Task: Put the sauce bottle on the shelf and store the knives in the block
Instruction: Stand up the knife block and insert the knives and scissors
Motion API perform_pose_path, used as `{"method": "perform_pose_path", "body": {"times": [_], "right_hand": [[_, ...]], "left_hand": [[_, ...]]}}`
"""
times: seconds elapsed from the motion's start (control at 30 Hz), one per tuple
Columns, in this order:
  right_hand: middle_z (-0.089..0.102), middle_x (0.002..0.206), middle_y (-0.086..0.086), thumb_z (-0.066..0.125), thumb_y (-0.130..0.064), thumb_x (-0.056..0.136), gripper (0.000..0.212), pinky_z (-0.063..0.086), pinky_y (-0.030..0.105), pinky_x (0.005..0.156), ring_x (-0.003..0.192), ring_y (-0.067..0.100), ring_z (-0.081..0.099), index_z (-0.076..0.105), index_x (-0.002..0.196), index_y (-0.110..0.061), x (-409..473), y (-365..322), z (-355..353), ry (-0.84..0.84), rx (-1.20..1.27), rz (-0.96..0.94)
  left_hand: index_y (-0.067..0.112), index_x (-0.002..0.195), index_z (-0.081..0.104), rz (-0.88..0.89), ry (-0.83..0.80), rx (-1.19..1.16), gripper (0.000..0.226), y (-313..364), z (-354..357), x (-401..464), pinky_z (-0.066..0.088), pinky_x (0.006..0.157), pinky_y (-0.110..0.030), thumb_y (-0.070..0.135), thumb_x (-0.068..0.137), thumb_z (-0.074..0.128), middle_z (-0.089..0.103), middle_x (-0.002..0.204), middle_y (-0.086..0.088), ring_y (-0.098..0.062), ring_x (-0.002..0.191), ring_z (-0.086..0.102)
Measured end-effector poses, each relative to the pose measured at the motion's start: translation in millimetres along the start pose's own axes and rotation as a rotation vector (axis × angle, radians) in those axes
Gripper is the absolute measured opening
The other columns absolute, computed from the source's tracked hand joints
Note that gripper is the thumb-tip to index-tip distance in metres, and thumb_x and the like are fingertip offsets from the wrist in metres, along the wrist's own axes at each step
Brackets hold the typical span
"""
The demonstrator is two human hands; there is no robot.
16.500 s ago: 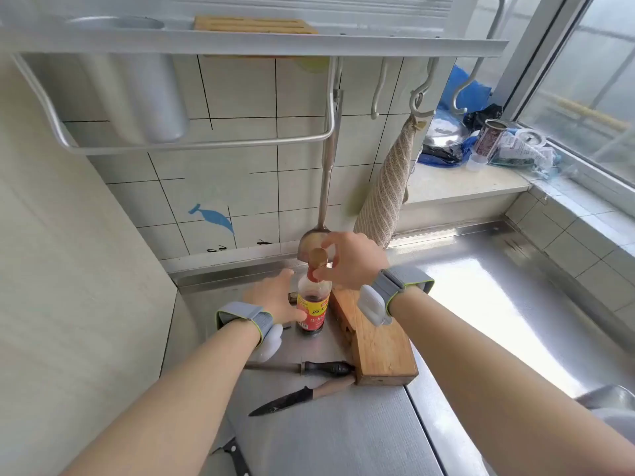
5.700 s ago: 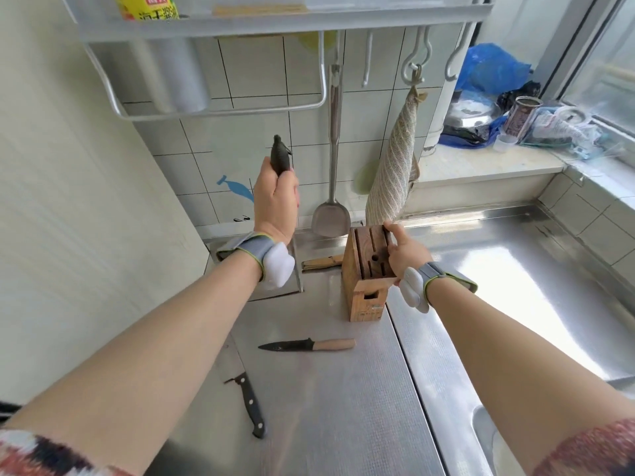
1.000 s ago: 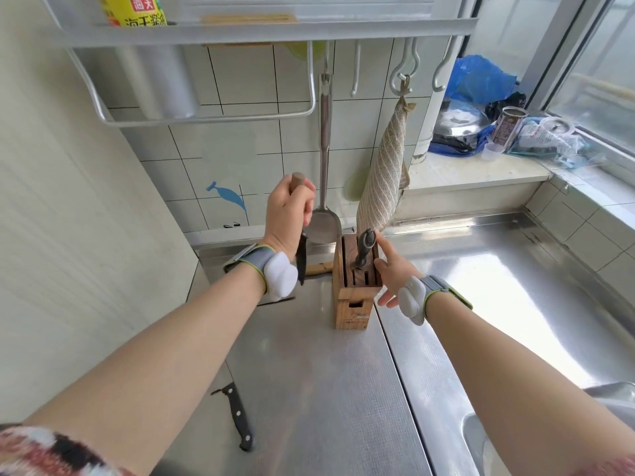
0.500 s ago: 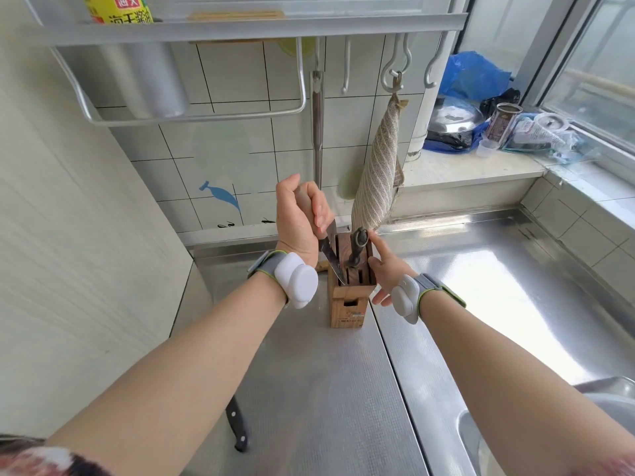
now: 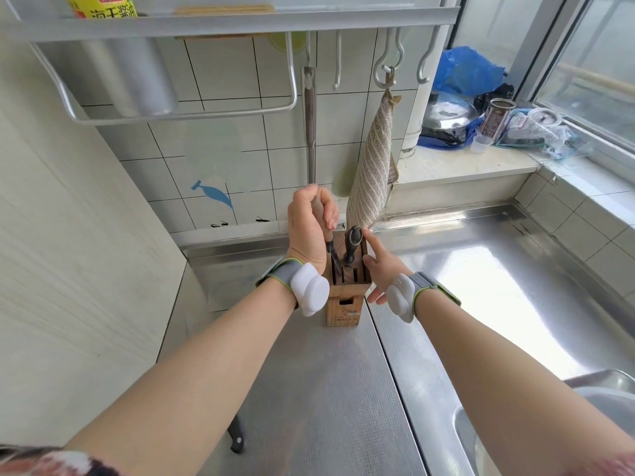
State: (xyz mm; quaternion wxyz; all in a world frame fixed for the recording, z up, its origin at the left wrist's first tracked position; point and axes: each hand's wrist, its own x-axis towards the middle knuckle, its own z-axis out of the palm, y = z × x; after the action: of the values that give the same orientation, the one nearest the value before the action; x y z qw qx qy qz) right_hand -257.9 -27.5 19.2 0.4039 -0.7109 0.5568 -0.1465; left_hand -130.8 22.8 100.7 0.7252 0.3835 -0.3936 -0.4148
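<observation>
Two knives concern me at frame centre: my left hand (image 5: 311,228) grips the wooden-handled knife (image 5: 330,247) point-down, feeding its blade into a slot of the block (image 5: 347,297), beside a black-handled knife (image 5: 351,242) already seated. My right hand (image 5: 378,269), fingers loosely extended, braces the block against tipping. The sauce bottle (image 5: 103,6) stands on the shelf (image 5: 240,22), upper left; another knife (image 5: 237,438) lies on the table (image 5: 326,389), lower centre.

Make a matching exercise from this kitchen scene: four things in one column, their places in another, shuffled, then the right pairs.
Things:
1. sauce bottle
2. striped cloth
3. wooden-handled knife
4. black-handled knife

Places:
A. lying on the counter
B. gripped by the left hand over the knife block
C. hanging from a hook
D. up on the shelf

Pairs: 1-D, 2-C, 3-B, 4-A
</observation>
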Motion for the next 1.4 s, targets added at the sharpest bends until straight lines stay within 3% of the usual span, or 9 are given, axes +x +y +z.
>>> {"method": "perform_pose_path", "body": {"times": [0.2, 0.4, 0.5, 0.57, 0.8, 0.97, 1.17, 1.27, 1.4], "right_hand": [[0.052, 0.136, 0.012, 0.030, -0.015, 0.101, 0.056, 0.046, 0.013, 0.045, 0.102, 0.041, 0.064, 0.010, 0.148, -0.037, 2.4, 3.6, 1.1, 0.001, -0.029, 0.019], [0.058, 0.128, 0.015, 0.031, -0.013, 0.101, 0.058, 0.045, 0.015, 0.039, 0.096, 0.047, 0.064, 0.009, 0.148, -0.039, 2.5, 5.4, 1.7, -0.006, -0.041, 0.031], [0.053, 0.132, 0.025, 0.031, -0.008, 0.099, 0.058, 0.057, 0.031, 0.075, 0.110, 0.049, 0.058, 0.012, 0.150, -0.030, -0.1, 2.4, 1.2, 0.005, -0.026, 0.016], [0.047, 0.141, 0.021, 0.031, -0.010, 0.100, 0.056, 0.048, 0.046, 0.094, 0.118, 0.044, 0.055, 0.012, 0.150, -0.028, -1.6, 1.0, 1.6, 0.021, -0.036, 0.002], [0.042, 0.147, 0.007, 0.030, -0.012, 0.102, 0.055, 0.049, 0.033, 0.080, 0.111, 0.038, 0.060, 0.011, 0.150, -0.031, -3.2, -0.7, 1.6, 0.009, -0.037, -0.004], [0.060, 0.124, 0.019, 0.031, -0.017, 0.101, 0.054, 0.051, 0.043, 0.073, 0.094, 0.045, 0.065, 0.013, 0.148, -0.038, -2.8, -1.4, 4.7, 0.039, -0.056, 0.051], [0.061, 0.117, 0.022, 0.029, -0.019, 0.101, 0.054, 0.056, 0.050, 0.076, 0.092, 0.049, 0.065, 0.011, 0.147, -0.042, -3.7, -3.1, 4.4, 0.018, -0.058, 0.084], [0.058, 0.110, 0.017, 0.027, -0.020, 0.102, 0.054, 0.057, 0.043, 0.061, 0.088, 0.047, 0.067, 0.010, 0.145, -0.047, -7.8, -7.4, 2.2, -0.035, -0.017, 0.130], [0.058, 0.116, 0.015, 0.027, -0.015, 0.102, 0.056, 0.056, 0.036, 0.054, 0.089, 0.043, 0.066, 0.009, 0.146, -0.044, -8.4, -9.0, 0.6, -0.047, -0.014, 0.127]], "left_hand": [[0.005, 0.058, 0.042, 0.104, 0.023, 0.321, 0.038, -16.6, -1.4, -17.1, 0.035, 0.059, -0.011, 0.030, 0.086, 0.032, 0.038, 0.051, 0.003, -0.006, 0.051, 0.036], [0.009, 0.065, 0.043, 0.091, 0.015, 0.384, 0.032, -37.8, -9.4, -31.4, 0.036, 0.057, -0.015, 0.028, 0.089, 0.035, 0.041, 0.066, -0.018, -0.023, 0.054, 0.037], [0.022, 0.063, 0.042, 0.102, -0.041, 0.491, 0.031, -50.9, -18.0, -34.7, 0.039, 0.063, -0.022, 0.037, 0.087, 0.030, 0.043, 0.077, -0.020, -0.026, 0.059, 0.043], [0.024, 0.064, 0.040, 0.107, -0.066, 0.568, 0.031, -58.1, -24.2, -35.6, 0.040, 0.071, -0.027, 0.037, 0.088, 0.026, 0.040, 0.081, -0.016, -0.032, 0.064, 0.045], [0.008, 0.075, 0.046, 0.169, -0.129, 0.677, 0.047, -65.0, -27.9, -41.0, 0.034, 0.082, -0.021, 0.048, 0.091, 0.026, 0.037, 0.077, 0.008, -0.026, 0.082, 0.043], [0.016, 0.087, 0.047, 0.180, -0.128, 0.676, 0.066, -68.4, -36.7, -48.1, 0.037, 0.087, -0.029, 0.076, 0.082, 0.021, 0.045, 0.082, 0.013, -0.023, 0.089, 0.046], [0.029, 0.077, 0.044, -0.028, -0.094, 0.784, 0.026, -76.5, -77.9, -51.8, 0.038, 0.074, -0.025, 0.054, 0.086, 0.043, 0.045, 0.079, 0.009, -0.012, 0.076, 0.044], [0.022, 0.083, 0.054, -0.299, -0.298, 1.140, 0.004, -78.6, -119.2, -63.7, 0.039, 0.070, -0.027, 0.022, 0.086, 0.054, 0.055, 0.080, 0.005, -0.017, 0.075, 0.051], [0.021, 0.107, 0.064, -0.667, -0.836, 1.636, 0.036, -75.1, -167.1, -90.8, 0.041, 0.076, -0.024, 0.002, 0.082, 0.046, 0.065, 0.110, 0.002, -0.022, 0.102, 0.060]]}}
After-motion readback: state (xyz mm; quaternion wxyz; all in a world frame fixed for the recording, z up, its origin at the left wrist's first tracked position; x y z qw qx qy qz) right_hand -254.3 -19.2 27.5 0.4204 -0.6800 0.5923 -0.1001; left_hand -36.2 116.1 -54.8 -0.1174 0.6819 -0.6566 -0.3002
